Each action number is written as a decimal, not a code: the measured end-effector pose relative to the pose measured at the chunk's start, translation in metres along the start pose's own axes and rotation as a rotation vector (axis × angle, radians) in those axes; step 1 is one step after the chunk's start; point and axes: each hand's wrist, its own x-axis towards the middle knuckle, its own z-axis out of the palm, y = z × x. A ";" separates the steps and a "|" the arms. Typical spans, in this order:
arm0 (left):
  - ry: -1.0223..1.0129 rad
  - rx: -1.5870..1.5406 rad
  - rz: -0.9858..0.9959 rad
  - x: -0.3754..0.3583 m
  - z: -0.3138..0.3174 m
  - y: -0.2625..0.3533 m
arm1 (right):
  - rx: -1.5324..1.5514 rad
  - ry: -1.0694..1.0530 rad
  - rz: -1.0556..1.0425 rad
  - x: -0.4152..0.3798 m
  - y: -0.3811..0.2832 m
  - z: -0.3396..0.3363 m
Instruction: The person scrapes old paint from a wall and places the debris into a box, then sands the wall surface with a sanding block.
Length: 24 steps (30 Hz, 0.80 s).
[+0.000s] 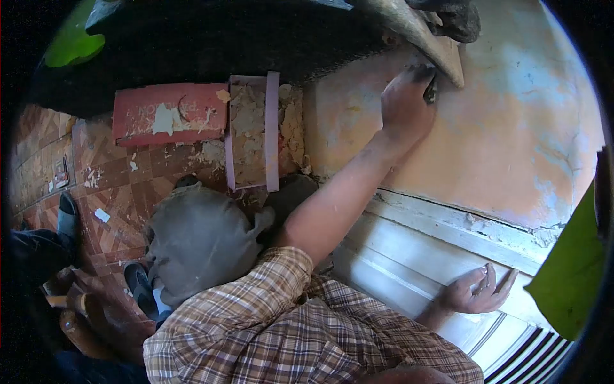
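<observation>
The right hand is over the white panel, its fingers loosely spread; whether it touches is hard to tell. Farther off, the left hand is curled around a dark object, mostly hidden by the fist, at the patchy orange wall just below the tip of a pale beam. Beyond the grey bundle, a red box lies above the scrap-strewn floor.
</observation>
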 end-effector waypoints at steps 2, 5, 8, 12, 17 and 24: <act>-0.017 0.009 -0.067 0.015 0.000 -0.006 | 0.001 0.004 0.034 0.000 -0.003 -0.001; -0.075 0.001 -0.207 0.027 -0.009 -0.011 | 0.019 -0.016 0.082 -0.009 0.003 0.001; -0.083 0.002 -0.304 0.023 -0.009 -0.029 | 0.021 0.049 -0.015 -0.013 0.008 0.005; 0.056 0.121 -0.343 0.001 -0.015 -0.084 | 0.016 -0.048 0.164 -0.014 0.000 0.000; 0.019 0.289 -0.568 -0.046 -0.040 -0.163 | -0.071 -0.011 0.092 -0.010 0.001 0.000; 0.053 0.228 -0.629 -0.007 -0.018 -0.124 | 0.017 0.006 0.037 0.000 -0.007 -0.002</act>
